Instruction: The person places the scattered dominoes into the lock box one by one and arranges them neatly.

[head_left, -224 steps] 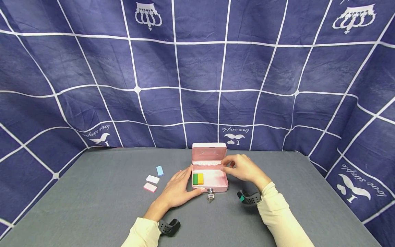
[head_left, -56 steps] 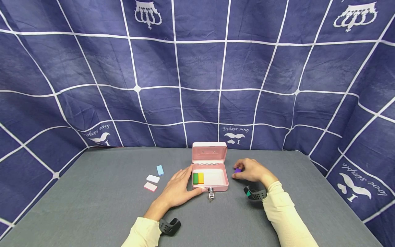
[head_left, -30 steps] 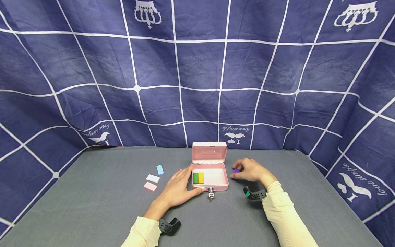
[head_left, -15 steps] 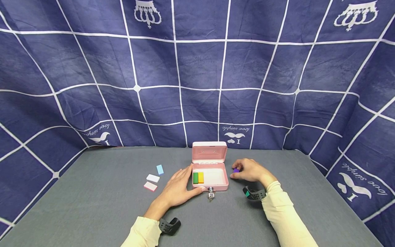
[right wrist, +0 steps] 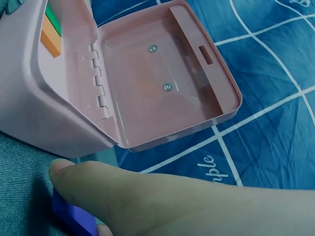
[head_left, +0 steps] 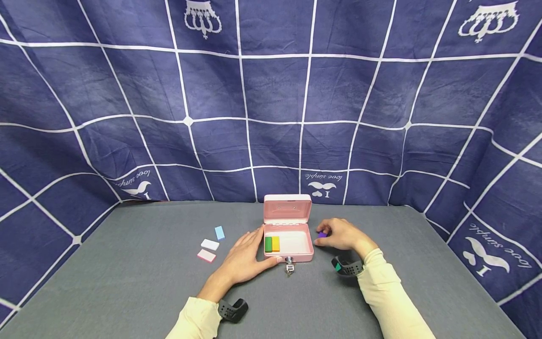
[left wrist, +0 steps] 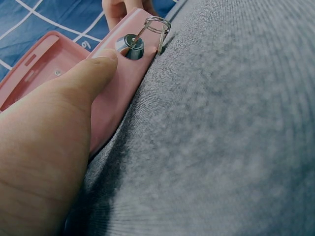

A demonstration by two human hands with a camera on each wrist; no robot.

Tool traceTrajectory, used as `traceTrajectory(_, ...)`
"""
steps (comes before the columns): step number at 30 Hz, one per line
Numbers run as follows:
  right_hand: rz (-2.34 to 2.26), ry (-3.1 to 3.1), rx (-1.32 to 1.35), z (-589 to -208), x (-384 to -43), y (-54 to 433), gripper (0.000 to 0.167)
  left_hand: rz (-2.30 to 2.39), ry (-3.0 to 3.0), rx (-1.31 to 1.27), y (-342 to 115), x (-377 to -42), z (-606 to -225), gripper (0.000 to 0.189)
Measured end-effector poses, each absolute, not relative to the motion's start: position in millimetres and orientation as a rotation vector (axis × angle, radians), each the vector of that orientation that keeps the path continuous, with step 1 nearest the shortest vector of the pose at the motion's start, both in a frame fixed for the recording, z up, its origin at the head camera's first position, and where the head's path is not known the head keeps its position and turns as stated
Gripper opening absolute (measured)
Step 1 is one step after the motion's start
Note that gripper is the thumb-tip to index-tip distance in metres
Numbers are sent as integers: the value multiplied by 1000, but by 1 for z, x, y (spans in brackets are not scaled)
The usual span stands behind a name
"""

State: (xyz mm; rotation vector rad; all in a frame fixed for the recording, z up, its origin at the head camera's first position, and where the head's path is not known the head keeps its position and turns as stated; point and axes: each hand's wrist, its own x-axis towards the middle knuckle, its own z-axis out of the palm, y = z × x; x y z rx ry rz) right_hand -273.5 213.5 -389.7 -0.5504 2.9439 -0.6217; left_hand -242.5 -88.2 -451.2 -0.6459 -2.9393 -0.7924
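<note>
A pink lockable cash box (head_left: 291, 258) stands with its lid (head_left: 287, 210) raised. Inside, a green block (head_left: 268, 244) and a yellow block (head_left: 275, 244) lie side by side at the left end. My left hand (head_left: 243, 264) rests along the box's left side, fingers extended, its thumb on the front edge near the lock (left wrist: 130, 46). Just right of the box, my right hand (head_left: 340, 234) pinches a small purple block (head_left: 322, 234) between thumb and fingers, low over the table. In the right wrist view the purple block (right wrist: 74, 216) is partly hidden by a digit.
Left of my left hand lie a light blue block (head_left: 219, 233), a white block (head_left: 210, 245) and a pink-edged block (head_left: 206, 255). Keys (head_left: 290, 270) hang from the box's lock. A blue gridded cloth (head_left: 271, 94) rises behind the grey table (head_left: 127, 282).
At first my right hand was at the box's right edge, with no purple block visible. It then appears right of the box, pinching the purple block, and edges left. My left hand stays put.
</note>
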Motion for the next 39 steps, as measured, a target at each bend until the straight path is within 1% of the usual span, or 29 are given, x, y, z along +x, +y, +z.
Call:
traceTrajectory(16, -611, 2958, -609, -387, -272, 207, 38, -801, -2936, -636, -87, -243, -451, 104)
traceTrajectory(30, -626, 3049, -650, -375, -270, 205, 42, -804, -2939, -629, -87, -242, -451, 104)
traceTrajectory(39, -657, 3114, -706, -370, -264, 199, 40, -789, -2936, -630, -87, -242, -452, 105)
